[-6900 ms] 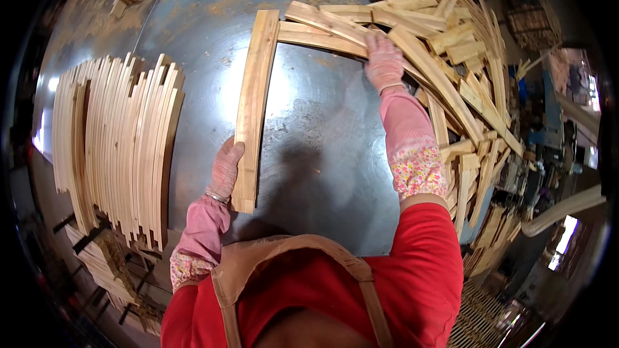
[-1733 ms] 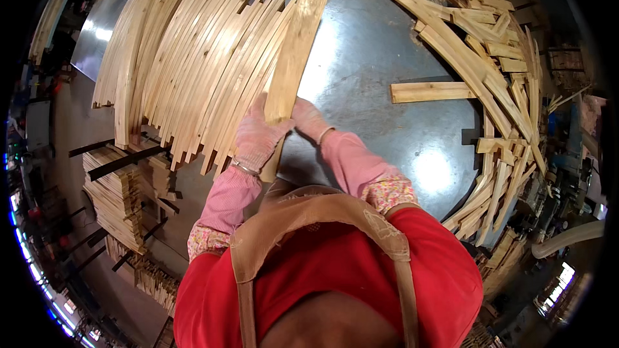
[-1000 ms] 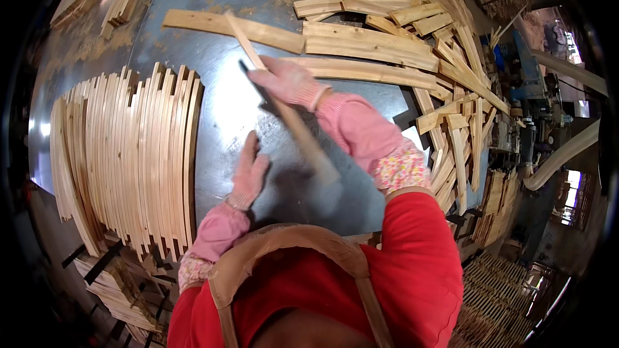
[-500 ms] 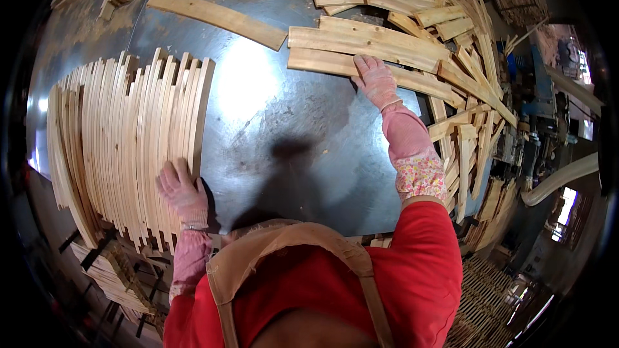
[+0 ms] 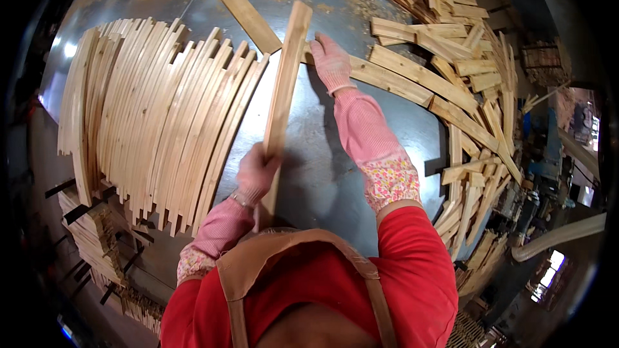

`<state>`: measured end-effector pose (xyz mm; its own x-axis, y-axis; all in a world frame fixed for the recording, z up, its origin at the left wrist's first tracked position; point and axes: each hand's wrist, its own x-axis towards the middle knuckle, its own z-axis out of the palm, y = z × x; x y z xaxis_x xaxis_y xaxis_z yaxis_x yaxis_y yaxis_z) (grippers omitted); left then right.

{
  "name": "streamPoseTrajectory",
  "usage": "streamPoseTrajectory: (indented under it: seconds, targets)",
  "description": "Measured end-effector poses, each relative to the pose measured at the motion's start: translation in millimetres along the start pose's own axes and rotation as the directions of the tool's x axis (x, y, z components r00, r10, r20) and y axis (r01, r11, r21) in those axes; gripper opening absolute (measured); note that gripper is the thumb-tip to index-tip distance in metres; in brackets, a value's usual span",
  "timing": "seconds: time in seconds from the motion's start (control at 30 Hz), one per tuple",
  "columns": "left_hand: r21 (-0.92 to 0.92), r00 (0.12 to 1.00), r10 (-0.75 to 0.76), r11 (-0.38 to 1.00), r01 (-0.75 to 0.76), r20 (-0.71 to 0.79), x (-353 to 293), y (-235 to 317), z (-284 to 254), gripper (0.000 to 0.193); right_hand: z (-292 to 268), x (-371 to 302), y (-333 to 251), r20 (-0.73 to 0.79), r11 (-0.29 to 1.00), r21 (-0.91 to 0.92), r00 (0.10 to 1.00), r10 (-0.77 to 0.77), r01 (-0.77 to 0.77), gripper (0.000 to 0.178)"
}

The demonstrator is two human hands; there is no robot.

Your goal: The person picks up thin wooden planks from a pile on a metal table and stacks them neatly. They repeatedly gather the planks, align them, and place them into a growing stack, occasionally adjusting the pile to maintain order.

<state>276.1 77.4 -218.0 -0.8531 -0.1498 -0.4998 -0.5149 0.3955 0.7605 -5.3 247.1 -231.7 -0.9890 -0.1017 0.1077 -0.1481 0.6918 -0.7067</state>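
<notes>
A long, slightly curved wooden slat [image 5: 284,90] stands on edge over the grey metal table [image 5: 335,174]. My left hand [image 5: 256,174], in a pink glove, grips its near end. My right hand [image 5: 331,62], also gloved, rests on the slat's far part, beside the end of another flat slat [image 5: 393,80]. To the left lies a fanned row of several curved slats [image 5: 155,122], set side by side on the table.
A loose heap of slats [image 5: 464,84] curves around the table's right and far edge. One long board [image 5: 238,6] lies at the far middle. More stacked slats [image 5: 90,232] sit below the table's left edge. A pale hose [image 5: 558,235] runs at the right.
My left hand left the fanned row and now grips a slat's near end. My right hand has brought that slat from the right heap toward the middle.
</notes>
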Motion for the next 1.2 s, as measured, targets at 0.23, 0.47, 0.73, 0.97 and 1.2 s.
streamPoseTrajectory:
  seconds: [0.23, 0.47, 0.73, 0.97, 1.2]
  targets:
    - [0.556, 0.874, 0.436, 0.79, -0.259, -0.213, -78, -93, -45, 0.048, 39, 28, 5, 0.32, 0.862, -0.381, 0.922, -0.216, 0.334, 0.069]
    - [0.784, 0.899, 0.353, 0.62, -0.016, -0.261, -111, -114, -67, 0.066, -70, 0, 63, 0.355, 0.862, -0.507, 0.914, 0.197, 0.011, 0.072]
    - [0.703, 0.908, 0.327, 0.709, -0.054, -0.26, -83, -77, -88, 0.08, 9, -86, -35, 0.392, 0.823, 0.16, 0.8, 0.453, -0.545, 0.064]
    - [0.788, 0.896, 0.407, 0.604, -0.118, -0.177, -74, -90, -88, 0.081, 81, -67, -32, -0.083, 0.977, 0.112, 0.978, 0.19, -0.18, 0.064]
    - [0.724, 0.855, 0.443, 0.679, -0.123, -0.27, -72, -90, -88, 0.069, 109, 105, -118, 0.456, 0.916, -0.397, 0.879, 0.141, 0.059, 0.078]
